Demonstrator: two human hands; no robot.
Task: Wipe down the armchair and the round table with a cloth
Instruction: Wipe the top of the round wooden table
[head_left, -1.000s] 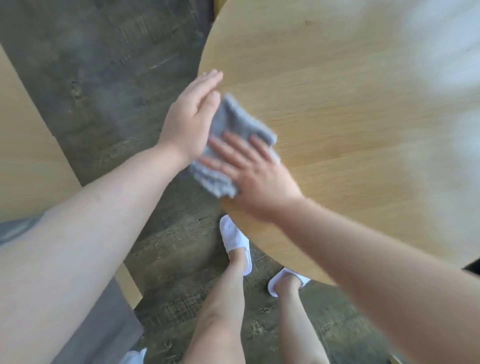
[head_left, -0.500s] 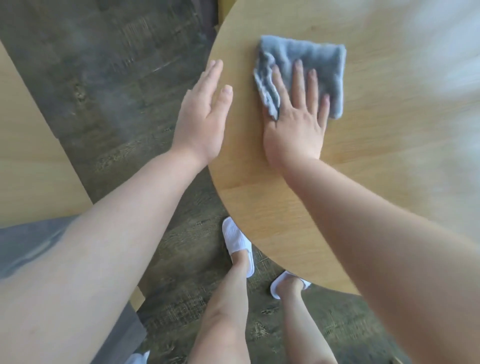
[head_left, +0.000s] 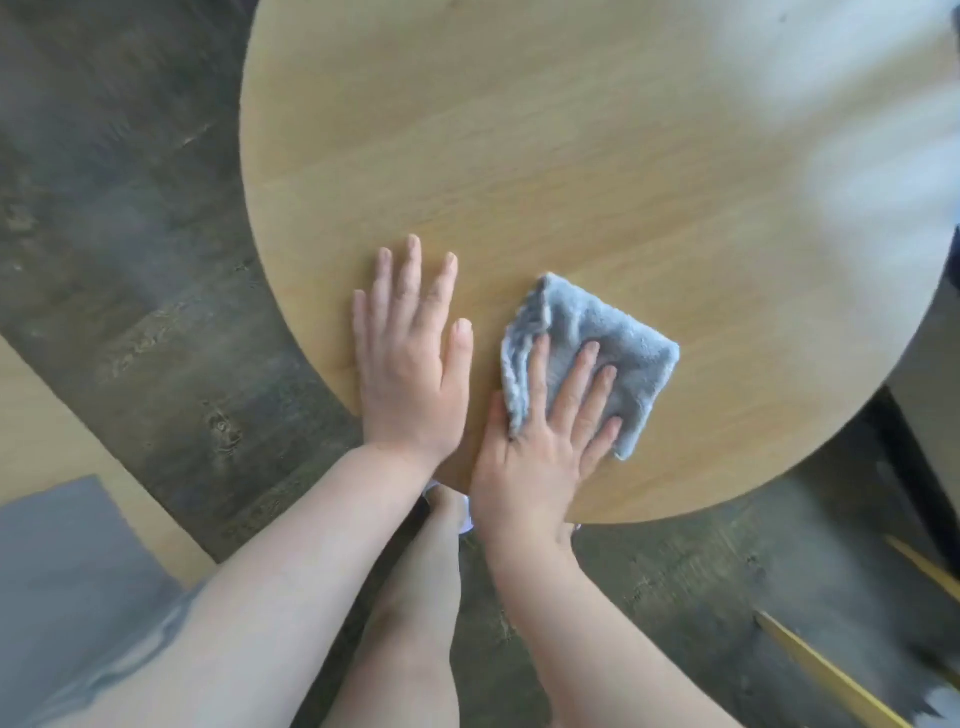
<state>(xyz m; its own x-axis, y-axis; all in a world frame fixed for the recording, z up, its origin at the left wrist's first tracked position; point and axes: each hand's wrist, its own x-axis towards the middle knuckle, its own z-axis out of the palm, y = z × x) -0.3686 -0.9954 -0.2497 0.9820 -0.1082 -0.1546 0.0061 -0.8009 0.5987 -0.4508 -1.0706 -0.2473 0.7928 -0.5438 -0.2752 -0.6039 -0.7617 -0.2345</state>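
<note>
Round wooden desk (head_left: 597, 171), pale oak grain, filling the upper middle and right of the head view; near edge curving just in front of the body, glare washing out the far right part. Dark plank floor (head_left: 130, 260) below and to the left. No containers anywhere in sight.

Left hand (head_left: 410, 374) flat on the desk by the near-left edge, fingers straight and slightly spread, holding nothing, apparently bracing. Right hand (head_left: 545, 447) just beside it, toward the near edge, fingers straight and fanned, pressing down on the cloth rather than pinching it.

Grey cloth (head_left: 618, 343) folded into a rough square, turned like a diamond, on the desk near its near edge; lying under and beyond the right fingertips, toward the desk's centre and right. No clear long axis. Right hand plainly the nearer, already on it; left hand close but apart from it.

Likely mid-wipe on the desk: unwiped stretch probably lying further toward the far and right edges, so next sweep probably outward that way.
</note>
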